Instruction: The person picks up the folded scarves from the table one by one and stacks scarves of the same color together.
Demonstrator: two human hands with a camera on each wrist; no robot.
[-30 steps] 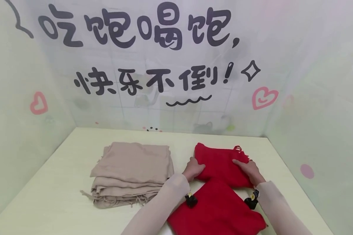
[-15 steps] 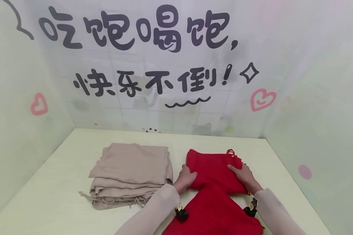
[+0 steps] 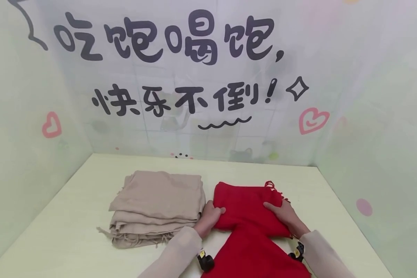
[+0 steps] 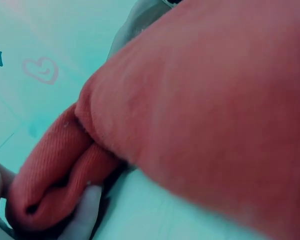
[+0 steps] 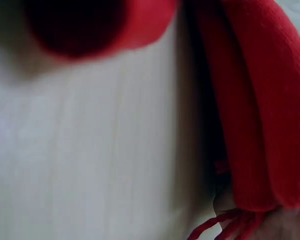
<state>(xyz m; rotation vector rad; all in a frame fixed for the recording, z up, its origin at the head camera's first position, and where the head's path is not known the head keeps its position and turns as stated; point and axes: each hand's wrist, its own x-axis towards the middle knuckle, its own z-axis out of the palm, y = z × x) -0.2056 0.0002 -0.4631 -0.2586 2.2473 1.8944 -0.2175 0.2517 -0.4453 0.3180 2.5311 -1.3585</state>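
A red fringed scarf lies folded in the head view, its far part a narrow bundle and its near part spreading toward the front edge. My left hand grips the bundle's left end, thumb on top. At the other end, by the fringe, my right hand holds it the same way. The left wrist view shows layers of the scarf pinched between fingers and thumb. Just left of my left hand sits a stack of folded beige fringed cloth.
The pale tabletop is bounded by a back wall with black lettering and by two side walls. A small black camera hangs at my left wrist, another at my right.
Both hands have drawn the far part of the red scarf to the left and toward me, closer to the beige stack. The stack stays in place.
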